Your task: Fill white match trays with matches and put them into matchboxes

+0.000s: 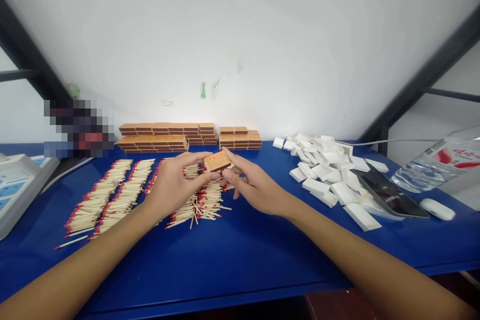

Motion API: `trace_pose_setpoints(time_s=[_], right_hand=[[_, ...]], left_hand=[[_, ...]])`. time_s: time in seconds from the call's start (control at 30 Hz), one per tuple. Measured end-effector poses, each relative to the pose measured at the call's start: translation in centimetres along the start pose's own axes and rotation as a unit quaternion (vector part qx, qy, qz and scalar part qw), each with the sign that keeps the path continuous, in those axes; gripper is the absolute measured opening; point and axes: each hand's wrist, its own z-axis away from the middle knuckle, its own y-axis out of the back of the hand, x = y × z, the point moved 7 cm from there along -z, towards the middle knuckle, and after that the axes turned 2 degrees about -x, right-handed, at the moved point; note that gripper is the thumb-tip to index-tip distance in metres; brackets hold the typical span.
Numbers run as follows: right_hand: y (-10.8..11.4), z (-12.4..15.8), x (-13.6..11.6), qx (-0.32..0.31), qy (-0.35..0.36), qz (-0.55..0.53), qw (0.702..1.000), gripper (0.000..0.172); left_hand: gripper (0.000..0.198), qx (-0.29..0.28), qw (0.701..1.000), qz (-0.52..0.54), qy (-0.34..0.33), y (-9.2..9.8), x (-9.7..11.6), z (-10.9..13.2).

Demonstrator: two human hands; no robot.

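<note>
Above the blue tabletop [225, 260], close to me, my left hand [174, 185] and my right hand [255, 187] meet in the middle. Both hands are half closed. My left thumb and fingers pinch one end of a small brown matchbox [217, 160]. The fingers of my right hand hold its other end. The box sits at my fingertips, up off the tabletop. Right under my hands lies a messy pile of matches [202, 205] with red tips. To the left are neat rows of matches [112, 192]. To the right is a heap of white trays [330, 172]. Far back by the wall stand stacks of brown boxes [157, 137].
</note>
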Motion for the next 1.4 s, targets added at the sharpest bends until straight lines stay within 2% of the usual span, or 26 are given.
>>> trace_pose_setpoints(time_s=[0.17,0.37,0.43,0.57,0.63,0.73,0.93,1.13,1.3,1.4], right_hand=[[1.9,-0.3,0.9,0.072,-0.003,0.073,0.995,0.059],[3.6,-0.8,0.4,0.088,0.042,0.131,0.986,0.041],[6.0,-1.2,1.0,0.131,0.033,0.161,0.978,0.040],[13.6,-1.7,3.9,0.278,-0.019,0.225,0.934,0.038],[16.7,-2.3,5.9,0.305,-0.057,0.255,0.916,0.041],[19.0,-3.7,8.7,0.300,-0.104,0.267,0.910,0.040],[19.4,-6.0,10.8,0.284,-0.129,0.275,0.909,0.031],[19.2,-6.2,11.4,0.298,-0.147,0.271,0.904,0.033],[18.9,-6.0,10.8,0.308,-0.153,0.289,0.893,0.029],[18.4,-5.9,8.9,0.322,-0.118,0.343,0.874,0.026]], left_hand=[[0.042,-0.017,1.000,-0.007,-0.006,-0.3,0.0,0.0],[0.049,-0.034,0.999,-0.014,-0.014,-0.6,-0.6,0.0],[0.047,-0.014,0.998,-0.038,-0.039,-0.4,-0.9,-0.1],[0.040,0.025,0.982,-0.125,-0.141,0.2,-1.0,-0.2],[0.041,0.032,0.972,-0.165,-0.166,0.3,-1.1,-0.2],[0.037,0.030,0.955,-0.210,-0.206,0.3,-0.7,-0.2],[0.028,0.027,0.943,-0.236,-0.231,0.1,-0.3,0.0],[0.027,0.026,0.936,-0.259,-0.239,0.0,0.0,0.0],[0.023,0.014,0.934,-0.266,-0.237,-0.2,0.0,0.0],[0.019,0.012,0.934,-0.265,-0.238,-0.3,0.0,0.1]])
